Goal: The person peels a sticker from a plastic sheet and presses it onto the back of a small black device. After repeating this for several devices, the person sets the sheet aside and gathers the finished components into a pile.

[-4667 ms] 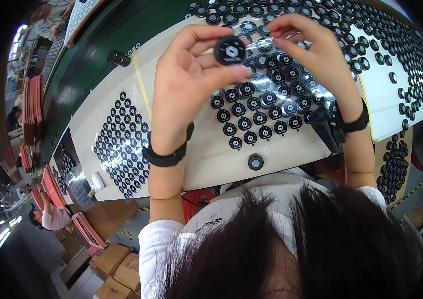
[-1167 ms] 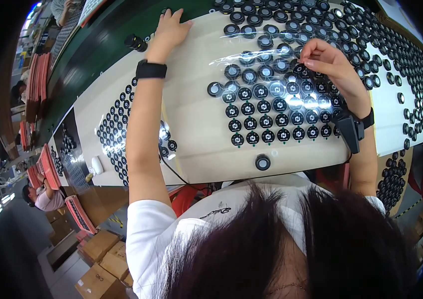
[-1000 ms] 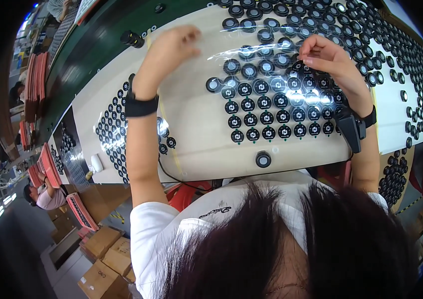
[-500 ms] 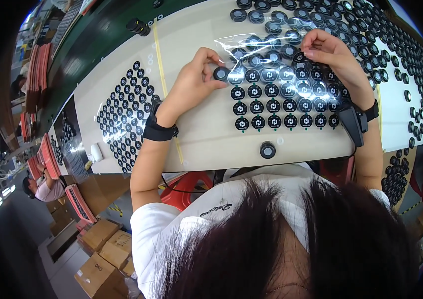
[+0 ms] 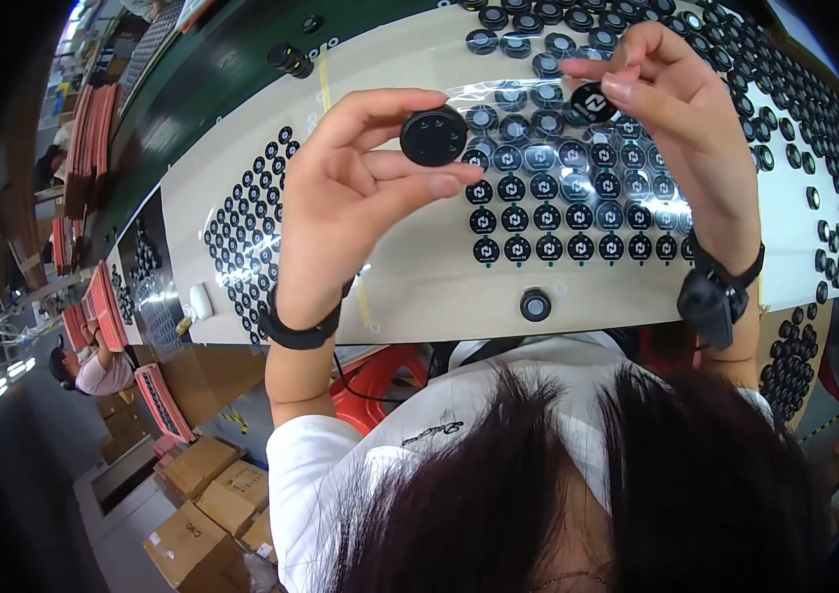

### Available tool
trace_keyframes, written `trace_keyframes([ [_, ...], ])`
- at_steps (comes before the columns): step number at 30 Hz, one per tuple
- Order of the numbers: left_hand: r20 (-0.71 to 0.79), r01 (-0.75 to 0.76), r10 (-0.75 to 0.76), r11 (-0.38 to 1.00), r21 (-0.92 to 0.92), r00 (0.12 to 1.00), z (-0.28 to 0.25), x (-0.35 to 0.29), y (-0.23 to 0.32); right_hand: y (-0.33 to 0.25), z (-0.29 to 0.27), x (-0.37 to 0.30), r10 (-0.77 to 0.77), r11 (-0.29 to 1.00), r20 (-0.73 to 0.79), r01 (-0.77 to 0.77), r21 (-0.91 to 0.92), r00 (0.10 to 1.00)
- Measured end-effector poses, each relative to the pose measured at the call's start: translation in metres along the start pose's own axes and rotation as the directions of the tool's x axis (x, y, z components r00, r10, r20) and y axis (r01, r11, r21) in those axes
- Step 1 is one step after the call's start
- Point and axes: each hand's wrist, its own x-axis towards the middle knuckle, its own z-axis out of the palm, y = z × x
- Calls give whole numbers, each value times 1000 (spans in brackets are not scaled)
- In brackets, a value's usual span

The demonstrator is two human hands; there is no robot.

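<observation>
A black round puck (image 5: 434, 136) sits in the left hand (image 5: 360, 183), raised over the cream board (image 5: 410, 282), its flat face with small marks turned up toward the head camera. Being round, it shows no long axis; its thickness runs away from the view. The left thumb and fingers curve apart around it, pinching its rim. The right hand (image 5: 681, 114) pinches a round black label (image 5: 594, 102) between thumb and fingertip, its white symbol facing up. Puck and label are apart, roughly level across the view.

Below them, rows of round labels (image 5: 546, 217) lie under glare, and a lone puck (image 5: 535, 304) stands near the board's near edge. Bare board lies between the left forearm and those rows, reaching that edge. Farther left, past a yellow strip (image 5: 325, 79), lies another group of discs (image 5: 251, 227). A dark green surface (image 5: 232, 84) runs along the far side; cardboard boxes (image 5: 187, 544) stand lower left.
</observation>
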Motion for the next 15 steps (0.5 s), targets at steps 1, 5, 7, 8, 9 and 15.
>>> trace_keyframes([
  [1, 5, -62, 62, 998, 19, 998, 5, -1, 0, -3, 8, 0, 0, 1000, 2, 0, 1, 1000],
  [5, -3, -194, 195, 977, 89, 981, 28, -4, 5, 4, 24, 23, -360, 924, 199, 319, 212, 912],
  [7, -3, -226, 227, 968, 107, 974, 36, -2, 7, 22, 19, 44, -806, 592, 358, 665, 455, 472],
  [8, -19, -251, 256, 959, 130, 967, 35, -3, 8, 11, 28, 39, -807, 590, 359, 661, 464, 469],
  [9, -34, -276, 284, 949, 152, 958, 34, -3, 9, -2, 36, 25, -554, 799, 271, 412, 438, 787],
  [15, 24, -326, 331, 910, 255, 943, 33, -3, 9, -38, 49, 0, 288, 840, 83, -293, 456, 954],
])
